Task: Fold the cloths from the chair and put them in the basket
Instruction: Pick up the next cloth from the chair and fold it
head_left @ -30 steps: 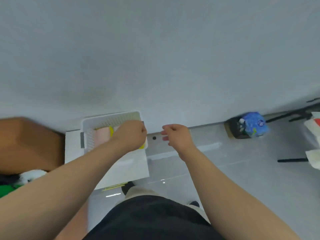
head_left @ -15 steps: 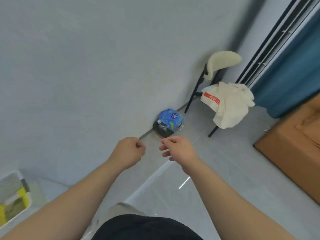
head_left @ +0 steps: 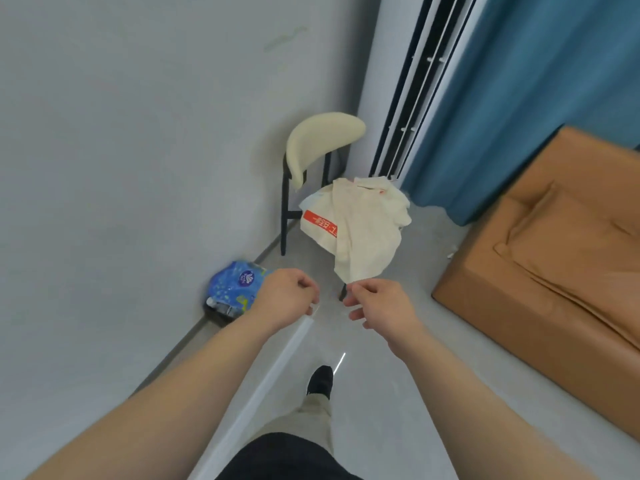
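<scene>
A chair [head_left: 320, 143] with a cream curved back and black legs stands in the corner by the wall. Cream cloths [head_left: 360, 226], one with a red printed label, are heaped on its seat and hang over the front edge. My left hand [head_left: 287, 294] is held out in front of me with fingers loosely curled, holding nothing. My right hand [head_left: 377, 301] is beside it, fingers relaxed and empty, just below the hanging cloth's lowest corner in the picture. Both hands are short of the chair. The basket is out of view.
A blue patterned packet [head_left: 235, 289] lies on a dark object at the foot of the grey wall [head_left: 138, 168]. A brown cushioned sofa [head_left: 554, 254] fills the right. A blue curtain [head_left: 540, 98] hangs behind it. My foot [head_left: 320, 381] steps on grey floor.
The view has swung from the white basket to the chair, which is nearer now. My left hand has left the basket; both hands are empty and stretched toward the chair.
</scene>
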A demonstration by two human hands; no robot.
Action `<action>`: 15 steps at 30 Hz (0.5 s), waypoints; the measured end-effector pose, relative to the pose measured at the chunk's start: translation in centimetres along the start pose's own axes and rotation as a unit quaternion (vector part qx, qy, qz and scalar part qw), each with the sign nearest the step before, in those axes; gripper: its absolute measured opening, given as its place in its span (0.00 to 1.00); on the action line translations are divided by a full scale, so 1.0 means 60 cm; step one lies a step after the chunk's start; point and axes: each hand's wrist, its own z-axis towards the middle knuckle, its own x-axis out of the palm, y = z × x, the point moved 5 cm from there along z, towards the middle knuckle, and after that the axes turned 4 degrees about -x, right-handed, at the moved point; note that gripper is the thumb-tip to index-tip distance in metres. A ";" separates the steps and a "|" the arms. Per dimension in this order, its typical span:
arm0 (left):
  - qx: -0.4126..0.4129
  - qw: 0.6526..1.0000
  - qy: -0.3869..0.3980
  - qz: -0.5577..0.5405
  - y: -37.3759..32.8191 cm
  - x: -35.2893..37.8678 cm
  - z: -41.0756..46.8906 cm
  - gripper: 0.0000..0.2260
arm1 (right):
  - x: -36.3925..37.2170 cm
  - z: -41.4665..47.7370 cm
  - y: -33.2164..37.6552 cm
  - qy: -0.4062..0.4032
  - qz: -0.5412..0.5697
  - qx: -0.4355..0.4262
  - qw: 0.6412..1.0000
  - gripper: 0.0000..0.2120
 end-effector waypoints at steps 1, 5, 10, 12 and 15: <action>-0.011 1.000 0.006 -0.010 -0.025 0.014 0.049 0.06 | -0.028 0.046 0.004 -0.007 -0.004 0.009 1.000 0.09; -0.042 0.999 0.031 -0.013 -0.136 0.057 0.226 0.06 | -0.136 0.206 0.035 -0.015 -0.017 0.043 0.999 0.08; -0.049 0.998 0.044 -0.021 -0.274 0.089 0.396 0.06 | -0.247 0.388 0.076 -0.013 -0.013 0.064 0.998 0.08; -0.064 0.997 0.036 -0.031 -0.311 0.102 0.460 0.05 | -0.277 0.472 0.083 0.002 -0.013 0.069 0.998 0.09; -0.088 0.996 0.015 -0.028 -0.340 0.127 0.561 0.05 | -0.311 0.617 0.085 0.039 -0.027 0.069 0.996 0.09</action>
